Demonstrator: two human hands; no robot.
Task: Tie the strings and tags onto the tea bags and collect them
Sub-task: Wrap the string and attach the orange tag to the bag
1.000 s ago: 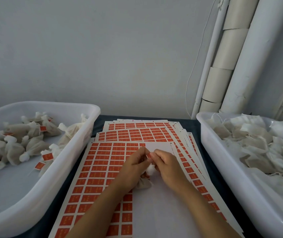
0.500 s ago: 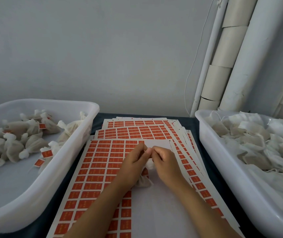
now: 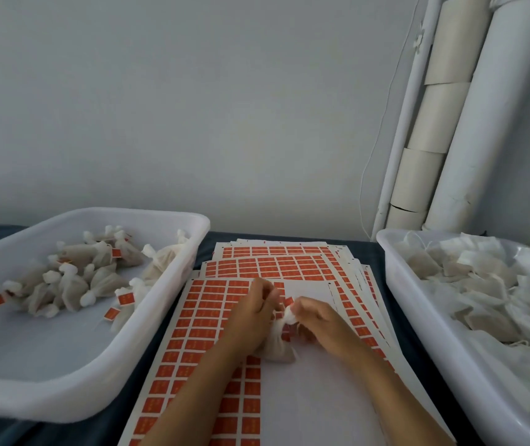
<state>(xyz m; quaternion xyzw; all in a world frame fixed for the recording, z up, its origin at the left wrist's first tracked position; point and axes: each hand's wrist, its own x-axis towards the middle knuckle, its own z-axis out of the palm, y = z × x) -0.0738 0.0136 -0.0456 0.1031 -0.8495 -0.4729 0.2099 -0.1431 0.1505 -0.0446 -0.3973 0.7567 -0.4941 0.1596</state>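
Plain grey wall (image 3: pixel 193 107) (white pipes (image 3: pixel 469 156) at right).

Left tray (image 3: pixel 48 410): white translucent plastic, smooth, faint sheen. 
Right tray (image 3: pixel 434 365): same plastic. 
Tied tea bags (image 3: pixel 73 284): thin matt fibrous paper or fabric, crinkled; which one cannot be told. 
Untied tea bags (image 3: pixel 482 284): same matt material, with thin strings. 
Label sheets (image 3: pixel 289 268): smooth white paper, orange matt labels. 
Tabletop (image 3: pixel 109 429): dark matt covering. 
Wall (image 3: pixel 193 107): matt paint. 
Pipes (image 3: pixel 489 140): white, smooth.
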